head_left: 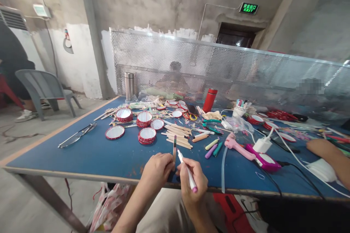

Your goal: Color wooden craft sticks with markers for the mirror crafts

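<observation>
My left hand (158, 167) is closed on a wooden stick (174, 149) that stands up from the fingers, its upper part coloured in dark bands. Close beside it, my right hand (194, 178) grips a white marker (187, 171) with a purple end; the marker's tip points up beside the stick. Just beyond both hands lies a fan of plain wooden sticks (179, 134). Round red-rimmed tins (147, 135) stand to the left of these sticks. Green, purple and yellow markers (212, 148) lie to their right.
A pink glue gun (240, 147) and a magenta device (264, 160) with cables lie on the right. Another person's arm (328, 156) rests at the right edge. A red bottle (210, 100) and steel flask (129, 85) stand before the mesh screen (153, 54). Scissors (78, 135) lie far left.
</observation>
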Motion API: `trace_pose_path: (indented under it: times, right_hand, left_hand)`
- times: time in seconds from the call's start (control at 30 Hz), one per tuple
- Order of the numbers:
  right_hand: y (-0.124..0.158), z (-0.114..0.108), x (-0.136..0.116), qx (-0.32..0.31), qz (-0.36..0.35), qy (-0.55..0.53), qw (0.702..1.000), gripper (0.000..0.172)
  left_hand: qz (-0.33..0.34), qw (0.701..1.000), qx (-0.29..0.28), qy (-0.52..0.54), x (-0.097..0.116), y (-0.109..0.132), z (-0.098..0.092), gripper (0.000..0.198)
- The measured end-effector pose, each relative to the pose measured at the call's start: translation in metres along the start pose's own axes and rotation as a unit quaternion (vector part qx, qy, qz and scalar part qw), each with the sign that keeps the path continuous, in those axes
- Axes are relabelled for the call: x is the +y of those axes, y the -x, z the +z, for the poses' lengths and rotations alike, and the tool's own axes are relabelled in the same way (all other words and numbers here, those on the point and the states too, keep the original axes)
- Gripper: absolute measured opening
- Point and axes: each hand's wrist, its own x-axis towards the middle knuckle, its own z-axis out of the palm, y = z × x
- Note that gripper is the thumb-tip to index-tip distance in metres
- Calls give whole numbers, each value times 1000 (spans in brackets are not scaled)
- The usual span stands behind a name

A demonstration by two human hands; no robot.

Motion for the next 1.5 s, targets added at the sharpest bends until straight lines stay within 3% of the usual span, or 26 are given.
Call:
trace_pose_path:
  times: [0.27, 0.43, 0.57, 0.8, 1.0, 1.17, 1.4, 1.5]
  right_hand:
    - [-3, -2, -3, -40, -35, 8, 999, 13]
    - [-3, -1, -4, -6, -12, 9, 1000, 12]
    - [-2, -2, -4, -21, -31, 16, 999, 12]
    - [0, -1, -1, -1, 3, 1, 1000, 12]
    - [-1, -3, -3, -39, -27, 8, 999, 12]
    - [1, -2, -1, -8, 0, -5, 1000, 13]
    - [3, -2, 3, -53, -14, -3, 998, 13]
    - [2, -2, 2, -36, -3, -2, 999, 13]
  left_hand:
    - [4, 1000, 4, 19, 1, 1, -2, 23]
    - [-4, 1000, -1, 9, 2, 1, -3, 25]
    - [1, 1000, -6, 19, 2, 1, -3, 23]
    - [-8, 1000, -15, 0, 1, 1, -2, 25]
    - [7, 1000, -8, 16, -1, 1, -1, 25]
    - [0, 1000, -10, -2, 0, 1, -1, 25]
    - [8, 1000, -11, 13, 0, 1, -1, 24]
    - [6, 1000, -11, 14, 0, 1, 0, 22]
